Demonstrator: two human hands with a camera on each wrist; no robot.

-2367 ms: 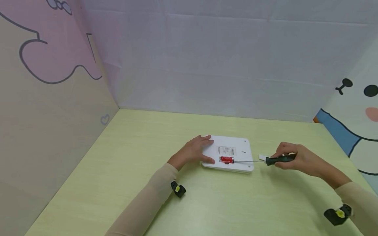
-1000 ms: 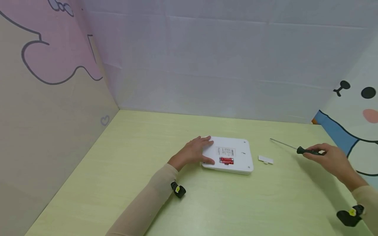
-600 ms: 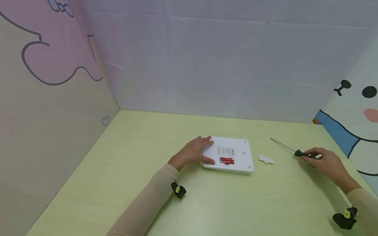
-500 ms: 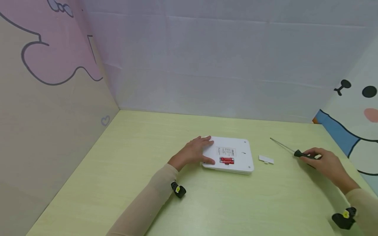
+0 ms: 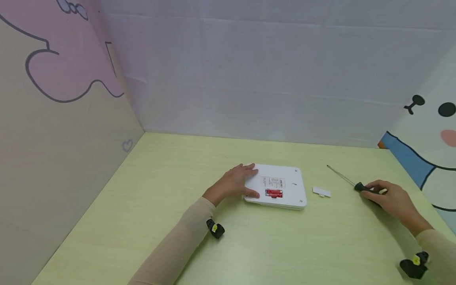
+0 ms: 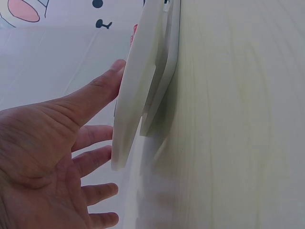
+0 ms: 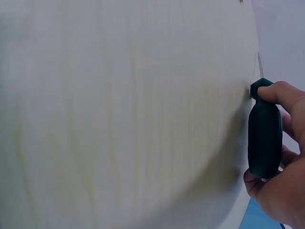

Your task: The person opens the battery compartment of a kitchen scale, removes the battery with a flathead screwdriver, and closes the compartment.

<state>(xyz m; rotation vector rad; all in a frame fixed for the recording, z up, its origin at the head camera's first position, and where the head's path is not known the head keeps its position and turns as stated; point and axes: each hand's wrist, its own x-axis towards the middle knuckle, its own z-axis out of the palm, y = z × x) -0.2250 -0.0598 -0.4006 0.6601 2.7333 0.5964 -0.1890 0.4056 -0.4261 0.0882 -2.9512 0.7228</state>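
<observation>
A white flat device (image 5: 293, 178) lies back side up, with a printed label and corner screw holes. Two red batteries (image 5: 273, 193) show in its uncovered compartment. My left hand (image 5: 233, 184) rests at its left edge with fingers spread; in the left wrist view the thumb touches the back of the device (image 6: 136, 90). Farther right, my right hand (image 5: 393, 200) holds a screwdriver by its dark green handle (image 7: 265, 138), low over the table, the thin metal shaft (image 5: 340, 175) pointing to the back left. The small white battery cover (image 5: 321, 192) lies between device and screwdriver.
The pale yellow-green table (image 5: 178, 170) ends at a whitish back wall (image 5: 228, 79). Cartoon-printed panels stand on the left (image 5: 71, 158) and right (image 5: 441, 166). Black wrist cameras sit on the left (image 5: 215, 228) and right (image 5: 415, 264) sleeves.
The screwdriver's tip has left the batteries; my right hand has carried the screwdriver right, past the cover, then lowered it toward the table. My left hand and the device stay put.
</observation>
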